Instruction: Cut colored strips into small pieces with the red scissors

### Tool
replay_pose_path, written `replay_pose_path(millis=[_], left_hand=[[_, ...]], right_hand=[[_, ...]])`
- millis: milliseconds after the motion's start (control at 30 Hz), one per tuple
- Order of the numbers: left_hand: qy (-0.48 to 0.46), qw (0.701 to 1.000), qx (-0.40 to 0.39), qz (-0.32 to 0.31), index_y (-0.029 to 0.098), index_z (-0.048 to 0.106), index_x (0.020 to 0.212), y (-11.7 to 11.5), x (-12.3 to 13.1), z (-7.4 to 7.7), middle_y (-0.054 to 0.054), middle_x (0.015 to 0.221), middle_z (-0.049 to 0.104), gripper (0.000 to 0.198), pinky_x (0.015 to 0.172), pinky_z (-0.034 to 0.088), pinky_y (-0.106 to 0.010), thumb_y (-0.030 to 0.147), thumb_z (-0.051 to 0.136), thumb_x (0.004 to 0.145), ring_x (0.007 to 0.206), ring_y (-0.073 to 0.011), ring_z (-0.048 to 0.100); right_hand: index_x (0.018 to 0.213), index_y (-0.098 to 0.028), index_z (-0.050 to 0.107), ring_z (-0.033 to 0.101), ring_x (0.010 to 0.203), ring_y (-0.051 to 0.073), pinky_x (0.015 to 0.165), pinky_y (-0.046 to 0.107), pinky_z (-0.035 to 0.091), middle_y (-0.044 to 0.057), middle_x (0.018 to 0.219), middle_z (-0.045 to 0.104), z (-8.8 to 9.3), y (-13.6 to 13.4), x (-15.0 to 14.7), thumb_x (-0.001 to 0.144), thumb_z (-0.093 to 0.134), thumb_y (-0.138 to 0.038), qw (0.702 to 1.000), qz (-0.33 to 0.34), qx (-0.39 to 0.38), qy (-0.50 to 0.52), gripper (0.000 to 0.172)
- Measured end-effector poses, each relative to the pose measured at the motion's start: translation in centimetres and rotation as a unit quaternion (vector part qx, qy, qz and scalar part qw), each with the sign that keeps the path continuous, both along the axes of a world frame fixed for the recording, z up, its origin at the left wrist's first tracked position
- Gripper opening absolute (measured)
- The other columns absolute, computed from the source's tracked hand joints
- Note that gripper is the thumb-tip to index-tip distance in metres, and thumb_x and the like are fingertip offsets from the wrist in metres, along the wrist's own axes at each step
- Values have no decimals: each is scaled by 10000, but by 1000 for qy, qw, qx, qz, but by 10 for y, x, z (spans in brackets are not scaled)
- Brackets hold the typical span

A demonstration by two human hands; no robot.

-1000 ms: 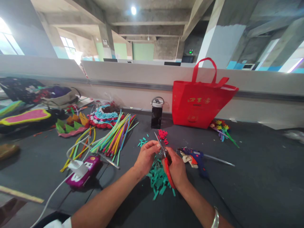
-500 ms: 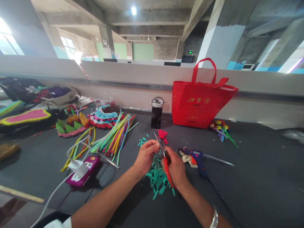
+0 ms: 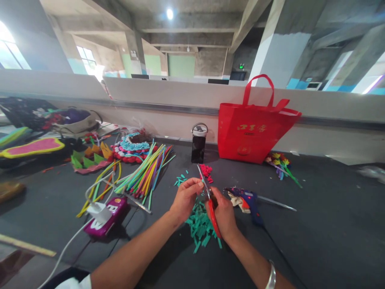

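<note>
My right hand (image 3: 224, 214) grips red-handled scissors (image 3: 210, 202), whose blades point up and away over the dark table (image 3: 315, 224). My left hand (image 3: 185, 197) is closed in a pinch right beside the blades; what it pinches is too small to make out. Below both hands lies a heap of short teal strips (image 3: 200, 228). A few more teal bits (image 3: 180, 180) and a small pile of red bits (image 3: 206, 170) lie just beyond the hands.
A blue glue gun (image 3: 248, 200) lies right of my hands. Behind stand a red tote bag (image 3: 254, 128) and a dark bottle (image 3: 198, 143). Left are several coloured sticks (image 3: 144, 172), a magenta power strip (image 3: 105, 214) and craft pieces (image 3: 132, 147).
The scissors' blades have tilted slightly right; both hands stay in nearly the same spot over the teal heap.
</note>
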State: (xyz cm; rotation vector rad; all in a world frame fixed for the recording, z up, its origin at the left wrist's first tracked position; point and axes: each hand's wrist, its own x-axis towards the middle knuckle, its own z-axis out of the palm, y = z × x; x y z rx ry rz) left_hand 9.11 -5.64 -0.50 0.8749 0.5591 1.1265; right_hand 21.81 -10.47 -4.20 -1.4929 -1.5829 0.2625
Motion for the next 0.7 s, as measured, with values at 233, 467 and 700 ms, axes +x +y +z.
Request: replay_pose_path(millis=[233, 467, 700], left_hand=[[60, 995, 44, 72, 165, 635, 653, 7, -3, 2, 27, 582, 503, 134, 628, 328, -248, 274, 699, 696, 591, -103, 423], [251, 943, 109, 190, 161, 658, 642, 40, -18, -17, 27, 558, 547, 127, 551, 297, -239, 274, 715, 643, 542, -103, 409], [124, 982, 61, 129, 140, 649, 656, 41, -25, -8, 7, 607, 546, 127, 589, 341, -233, 253, 703, 638, 572, -99, 436]], right_hand=[[1012, -194, 599, 616, 639, 144, 635, 227, 463, 4, 757, 673, 7, -2, 3, 828, 478, -229, 999, -17, 2, 34, 223], [1033, -181, 607, 660, 769, 179, 697, 261, 488, 46, 868, 703, 7, 2, 10, 854, 491, -302, 997, -35, 26, 70, 246], [1050, -185, 604, 652, 762, 172, 730, 271, 493, 37, 859, 693, 6, 2, 10, 850, 488, -286, 997, -23, 24, 64, 252]])
